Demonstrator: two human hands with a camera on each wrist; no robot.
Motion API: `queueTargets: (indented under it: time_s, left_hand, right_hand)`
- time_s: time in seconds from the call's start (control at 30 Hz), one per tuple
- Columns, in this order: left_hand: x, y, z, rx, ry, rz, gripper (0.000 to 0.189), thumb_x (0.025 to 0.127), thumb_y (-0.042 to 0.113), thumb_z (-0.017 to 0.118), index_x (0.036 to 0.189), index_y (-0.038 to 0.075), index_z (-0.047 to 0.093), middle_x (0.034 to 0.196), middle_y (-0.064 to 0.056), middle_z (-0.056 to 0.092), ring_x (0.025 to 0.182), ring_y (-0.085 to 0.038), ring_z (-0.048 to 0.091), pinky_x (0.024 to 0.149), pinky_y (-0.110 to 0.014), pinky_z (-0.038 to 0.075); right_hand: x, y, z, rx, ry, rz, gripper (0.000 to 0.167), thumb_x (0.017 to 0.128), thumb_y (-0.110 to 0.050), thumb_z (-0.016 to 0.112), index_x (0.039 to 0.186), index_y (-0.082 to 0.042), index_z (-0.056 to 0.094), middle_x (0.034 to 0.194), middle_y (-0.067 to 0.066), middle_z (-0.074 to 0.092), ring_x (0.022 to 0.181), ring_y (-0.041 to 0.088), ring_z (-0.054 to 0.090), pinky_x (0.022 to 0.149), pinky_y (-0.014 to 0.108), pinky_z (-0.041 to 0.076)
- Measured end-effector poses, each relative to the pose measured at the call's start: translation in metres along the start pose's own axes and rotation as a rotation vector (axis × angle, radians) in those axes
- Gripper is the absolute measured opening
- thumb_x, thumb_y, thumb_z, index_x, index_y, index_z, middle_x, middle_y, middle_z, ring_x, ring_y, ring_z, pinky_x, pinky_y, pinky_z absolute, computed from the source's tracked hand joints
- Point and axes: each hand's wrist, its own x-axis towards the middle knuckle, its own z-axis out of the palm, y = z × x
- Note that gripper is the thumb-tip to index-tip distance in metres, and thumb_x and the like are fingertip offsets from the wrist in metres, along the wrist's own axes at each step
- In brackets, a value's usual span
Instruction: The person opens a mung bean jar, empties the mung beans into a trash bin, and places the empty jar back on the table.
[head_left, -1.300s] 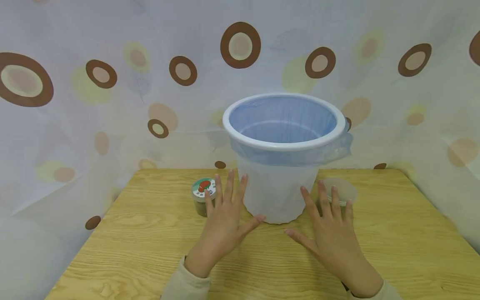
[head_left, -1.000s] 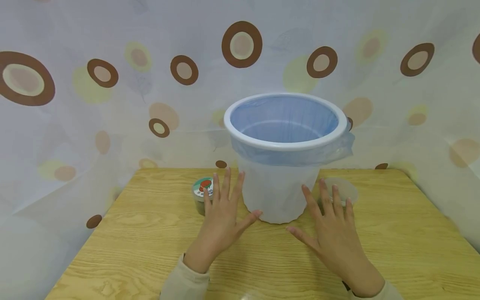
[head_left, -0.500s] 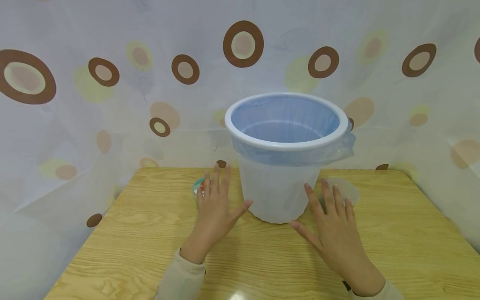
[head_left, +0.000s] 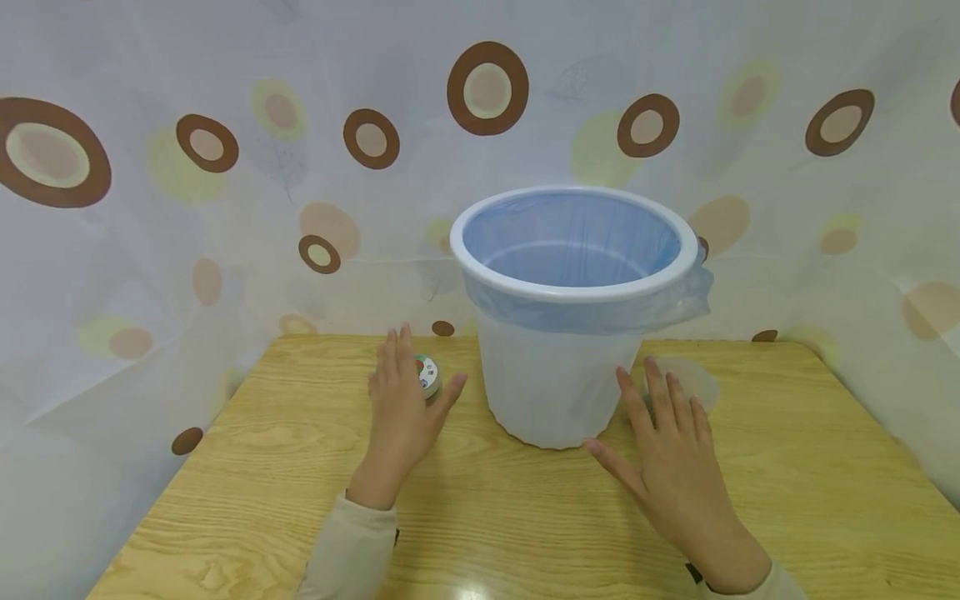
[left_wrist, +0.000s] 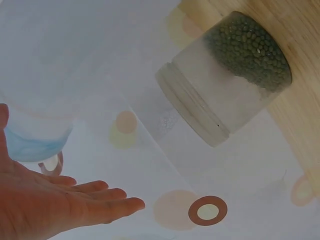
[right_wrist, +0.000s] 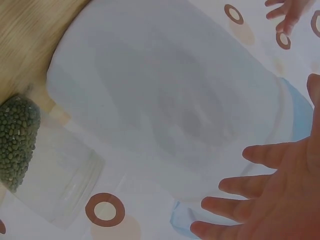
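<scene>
The left grip (head_left: 396, 417), near a jar (left_wrist: 222, 82), and right grip (head_left: 678, 471) were released; the lid label (head_left: 429, 372) was illegible.

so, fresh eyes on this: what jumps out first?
The big white bucket toward the back of the table, its blue liner showing inside and out. Then the left hand and right hand, in the head view partly hiding the left jar and right jar respectively; these flank the bucket and hold green beans.

jar (left_wrist: 225, 80): smooth plastic | bucket (head_left: 557, 383): smooth plastic | tabletop (head_left: 255, 475): glossy wood-grain
</scene>
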Motion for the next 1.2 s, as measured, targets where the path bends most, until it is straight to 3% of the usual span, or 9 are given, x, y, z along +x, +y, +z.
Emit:
queueTargets:
  time_s: [0.53, 0.83, 1.2]
  left_hand:
    - [0.006, -0.026, 0.006, -0.044, 0.008, -0.125, 0.103, 0.087, 0.054, 0.063, 0.15, -0.004, 0.008, 0.152, -0.031, 0.015, 0.14, -0.047, 0.015, 0.11, -0.063, 0.015]
    - [0.008, -0.038, 0.014, -0.071, 0.014, -0.245, 0.101, 0.084, 0.045, 0.071, 0.148, -0.007, 0.012, 0.15, -0.034, 0.017, 0.138, -0.05, 0.015, 0.109, -0.063, 0.015]
    - [0.01, -0.048, 0.022, -0.085, -0.022, -0.308, 0.103, 0.084, 0.036, 0.074, 0.149, -0.006, 0.007, 0.149, -0.036, 0.013, 0.137, -0.053, 0.013, 0.108, -0.065, 0.016]
  right_hand:
    - [-0.001, 0.002, 0.001, -0.008, 0.004, -0.001, 0.081, 0.092, -0.058, 0.051, 0.151, -0.007, 0.027, 0.153, 0.027, 0.021, 0.131, 0.054, 0.028, 0.099, 0.072, 0.022]
    - [0.0, 0.003, 0.0, -0.01, -0.002, 0.011, 0.082, 0.092, -0.058, 0.051, 0.151, -0.007, 0.026, 0.153, 0.028, 0.02, 0.133, 0.053, 0.026, 0.1, 0.071, 0.021]
    - [-0.001, 0.003, 0.0, -0.005, -0.016, 0.023, 0.083, 0.091, -0.058, 0.052, 0.151, -0.007, 0.026, 0.153, 0.029, 0.02, 0.135, 0.052, 0.024, 0.101, 0.072, 0.02]
